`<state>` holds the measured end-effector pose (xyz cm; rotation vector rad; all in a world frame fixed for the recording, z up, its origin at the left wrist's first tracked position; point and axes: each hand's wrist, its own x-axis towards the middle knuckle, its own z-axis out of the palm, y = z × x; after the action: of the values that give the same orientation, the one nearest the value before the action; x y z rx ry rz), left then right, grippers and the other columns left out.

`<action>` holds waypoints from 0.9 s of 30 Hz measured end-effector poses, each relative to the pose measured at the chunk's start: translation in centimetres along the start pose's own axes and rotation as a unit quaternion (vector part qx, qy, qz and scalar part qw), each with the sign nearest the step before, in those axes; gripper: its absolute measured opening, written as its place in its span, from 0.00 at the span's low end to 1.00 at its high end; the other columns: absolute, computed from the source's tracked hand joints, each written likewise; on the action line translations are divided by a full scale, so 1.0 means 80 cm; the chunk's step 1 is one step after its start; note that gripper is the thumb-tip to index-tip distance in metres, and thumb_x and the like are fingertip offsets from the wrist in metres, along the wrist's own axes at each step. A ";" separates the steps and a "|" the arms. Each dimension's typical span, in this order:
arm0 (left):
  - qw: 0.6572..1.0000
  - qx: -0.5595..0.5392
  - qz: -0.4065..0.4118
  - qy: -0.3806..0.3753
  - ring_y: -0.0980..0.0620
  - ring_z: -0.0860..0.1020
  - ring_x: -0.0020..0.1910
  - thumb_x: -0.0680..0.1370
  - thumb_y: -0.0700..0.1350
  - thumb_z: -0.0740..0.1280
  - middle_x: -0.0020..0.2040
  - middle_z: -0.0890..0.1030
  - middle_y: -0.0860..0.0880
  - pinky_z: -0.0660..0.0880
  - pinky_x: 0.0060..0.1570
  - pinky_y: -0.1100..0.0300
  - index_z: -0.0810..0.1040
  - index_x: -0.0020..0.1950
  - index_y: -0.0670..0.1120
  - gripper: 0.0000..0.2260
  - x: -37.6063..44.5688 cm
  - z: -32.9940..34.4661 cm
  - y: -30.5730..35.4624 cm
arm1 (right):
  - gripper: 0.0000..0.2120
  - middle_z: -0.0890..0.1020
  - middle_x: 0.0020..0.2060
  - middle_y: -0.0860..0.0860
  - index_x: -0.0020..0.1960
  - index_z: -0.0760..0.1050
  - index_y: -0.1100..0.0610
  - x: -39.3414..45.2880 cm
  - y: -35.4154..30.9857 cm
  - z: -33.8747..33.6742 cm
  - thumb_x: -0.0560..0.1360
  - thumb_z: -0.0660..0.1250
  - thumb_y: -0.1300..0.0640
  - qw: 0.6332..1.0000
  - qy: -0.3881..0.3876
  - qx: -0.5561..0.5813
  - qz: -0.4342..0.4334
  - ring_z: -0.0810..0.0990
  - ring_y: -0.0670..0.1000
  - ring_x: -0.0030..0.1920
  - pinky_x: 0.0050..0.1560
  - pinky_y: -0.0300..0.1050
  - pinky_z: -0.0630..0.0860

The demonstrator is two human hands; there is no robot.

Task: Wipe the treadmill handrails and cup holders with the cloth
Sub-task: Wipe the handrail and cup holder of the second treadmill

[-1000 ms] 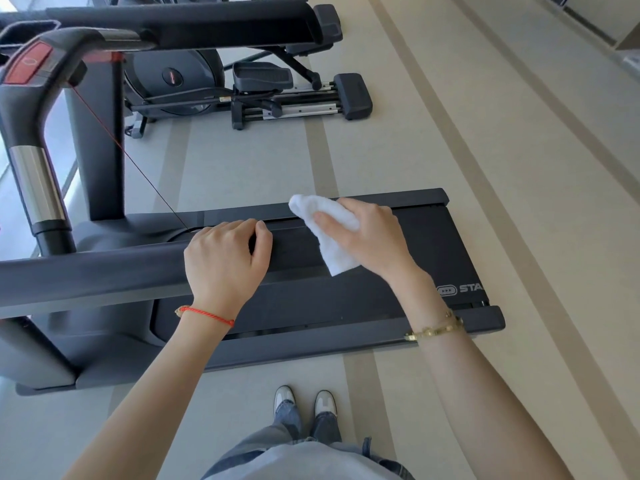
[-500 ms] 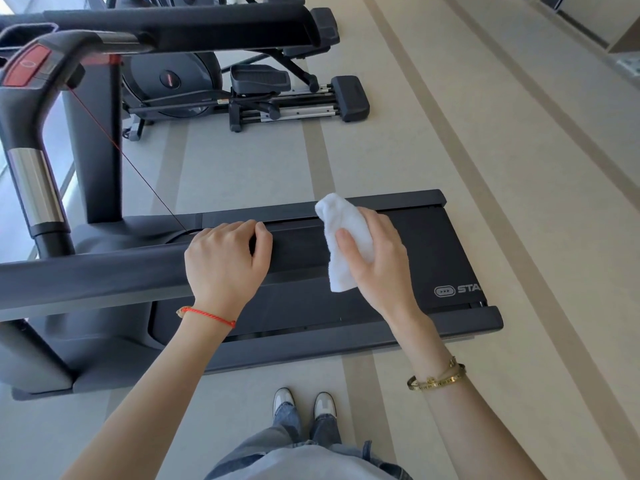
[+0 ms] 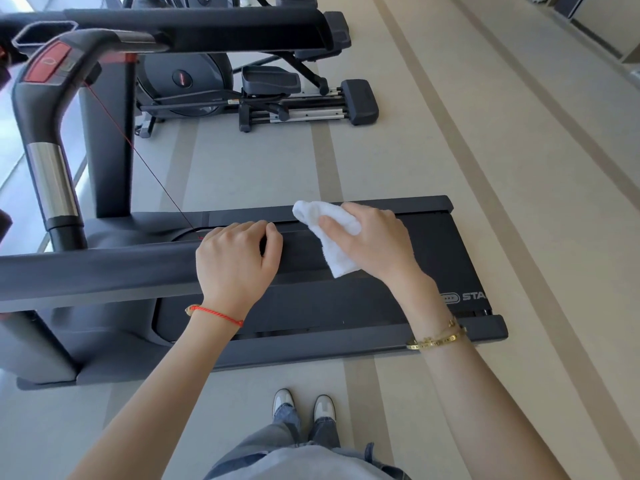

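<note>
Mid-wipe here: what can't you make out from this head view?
- Handrail end: covered by left hand and the cloth in right hand.
- Cloth-to-rail contact: cannot tell.
- Cup holders: mostly cut off at the left edge.
- Belt logo: hidden by right wrist.

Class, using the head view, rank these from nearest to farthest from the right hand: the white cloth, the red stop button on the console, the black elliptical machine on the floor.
1. White cloth: gripped in the right hand.
2. Black elliptical machine: on the floor, beyond the treadmill.
3. Red stop button: far left, on the console.
</note>
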<state>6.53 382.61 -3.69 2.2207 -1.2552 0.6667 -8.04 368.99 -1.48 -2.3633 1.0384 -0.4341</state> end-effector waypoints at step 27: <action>0.996 -0.054 -0.028 -0.066 0.47 0.64 0.26 0.80 0.44 0.59 0.25 0.67 0.51 0.58 0.33 0.57 0.68 0.30 0.44 0.18 0.001 -0.016 -0.002 | 0.20 0.79 0.47 0.49 0.57 0.78 0.54 -0.042 -0.002 0.017 0.78 0.58 0.42 0.984 0.126 -0.039 -0.119 0.75 0.53 0.48 0.53 0.48 0.71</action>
<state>6.53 383.44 -2.66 2.2308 -1.2569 0.4265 -9.51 372.09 -2.77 -2.5622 0.8959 -0.8127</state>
